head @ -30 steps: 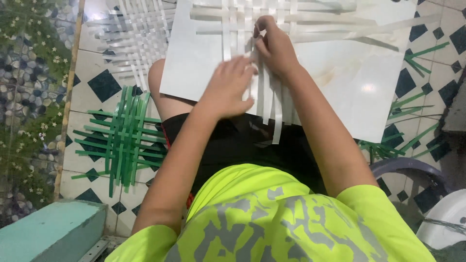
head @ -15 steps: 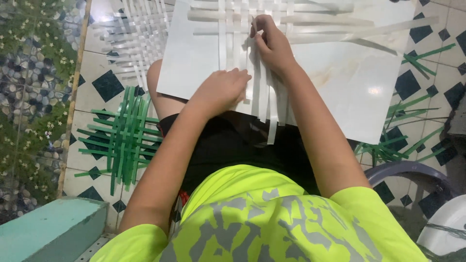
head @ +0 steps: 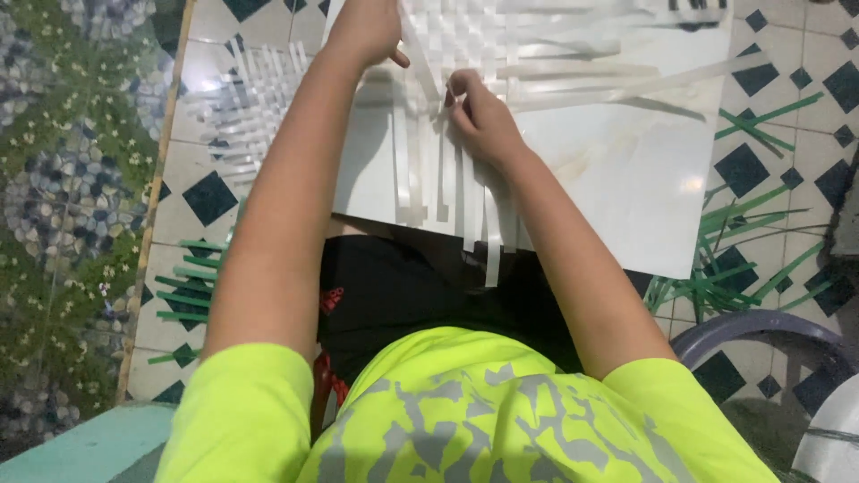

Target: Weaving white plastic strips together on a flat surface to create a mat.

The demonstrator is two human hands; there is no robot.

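**Weaving white strips on a board**

Nearest, a neon-yellow shirt (head: 465, 420). Beyond it, a white board (head: 626, 170) rests over the lap, carrying a woven mat of white strips (head: 465, 54). The right hand (head: 483, 116) pinches one strip with curled fingers. The left hand (head: 362, 31) presses down on the weave's left edge; its fingers are partly out of frame. Green strips (head: 752, 259) lie on the tiled floor (head: 210, 192).

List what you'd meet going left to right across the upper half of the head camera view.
White woven mat on the floor → left hand → right hand → white board → loose green strips.
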